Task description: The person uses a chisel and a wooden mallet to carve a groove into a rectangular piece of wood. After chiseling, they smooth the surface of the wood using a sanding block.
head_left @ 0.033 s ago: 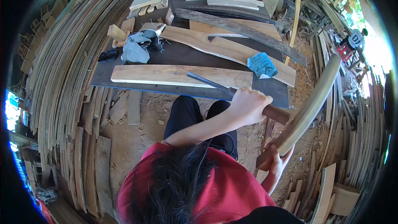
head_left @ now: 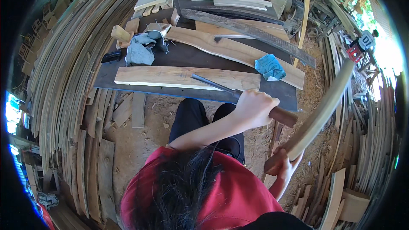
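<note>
Long curved pale wooden slat, held low in the right hand, rising up and away right of the dark flat work surface. Right grip wrapped shut around the slat's lower end. Left hand just beside the surface's near edge, grip fisted tight on the brown wooden handle of a long dark metal rasp, its blade lying across a pale flat plank on the surface. Blue folded sandpaper further back on the surface, right of the plank.

Blue sandpaper; grey rag on dark bench
</note>
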Demonstrator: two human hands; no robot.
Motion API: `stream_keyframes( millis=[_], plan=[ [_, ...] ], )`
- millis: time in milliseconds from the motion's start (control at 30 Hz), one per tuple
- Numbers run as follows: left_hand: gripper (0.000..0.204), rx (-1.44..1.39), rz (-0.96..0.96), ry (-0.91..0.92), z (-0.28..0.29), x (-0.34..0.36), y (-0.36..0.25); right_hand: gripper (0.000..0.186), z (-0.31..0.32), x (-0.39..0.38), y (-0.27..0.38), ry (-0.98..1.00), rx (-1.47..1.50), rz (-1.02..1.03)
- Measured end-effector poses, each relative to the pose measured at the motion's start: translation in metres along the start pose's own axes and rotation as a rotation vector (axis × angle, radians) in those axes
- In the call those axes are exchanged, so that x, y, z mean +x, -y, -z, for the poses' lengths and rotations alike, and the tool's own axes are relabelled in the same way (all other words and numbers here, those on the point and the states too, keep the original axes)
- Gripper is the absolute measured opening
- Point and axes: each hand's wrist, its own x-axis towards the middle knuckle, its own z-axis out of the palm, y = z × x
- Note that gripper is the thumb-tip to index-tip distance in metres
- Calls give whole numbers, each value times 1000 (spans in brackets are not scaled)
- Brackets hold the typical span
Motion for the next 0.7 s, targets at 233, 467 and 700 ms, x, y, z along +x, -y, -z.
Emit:
stream_keyframes(
  millis=[233, 467, 700],
  plan=[
    [17, 18, 54, -10, -1, -1, 7, 65, -20, -9, -12, -18, 263, -67],
    [20, 110, 141, -56, 1, -8, 38, 66, -13, 0, -4, -79, 76, -70],
    [24, 116, 170, 8, 10, -12, 40, 71, -29, -9, -26, 115, 179, -246]
  ],
)
